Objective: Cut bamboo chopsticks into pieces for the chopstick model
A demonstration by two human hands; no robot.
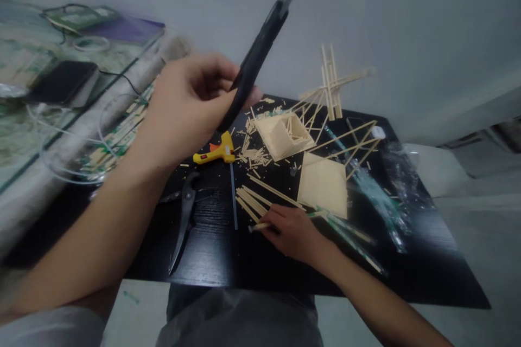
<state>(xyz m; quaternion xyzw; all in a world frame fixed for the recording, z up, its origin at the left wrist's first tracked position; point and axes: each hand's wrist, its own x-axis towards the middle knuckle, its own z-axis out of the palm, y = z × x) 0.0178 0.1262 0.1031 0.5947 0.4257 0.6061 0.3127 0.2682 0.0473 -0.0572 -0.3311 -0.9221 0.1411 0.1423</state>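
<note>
Raised above the table, my left hand (195, 97) is closed around the black handle of what looks like a pair of scissors (258, 51), seen edge-on, its metal blade pointing up and away. Low over the table front, my right hand (291, 230) pinches a short wooden stick (260, 226); its fingers are partly hidden. Several loose wooden sticks (252, 203) lie just beyond that hand. Behind it are a flat square wooden panel (323, 184) with sticks attached and a box-like wooden stick structure (280, 135). A taller stick frame (331, 84) stands at the back.
A yellow glue gun (215, 154) lies left of centre, near a thin glue stick (233, 198) and dark cutting pliers (187, 217). Stick offcuts (254, 154) litter the black table (220, 260). Plastic-wrapped sticks (378, 200) lie right. A phone (63, 81) and cables occupy the left side.
</note>
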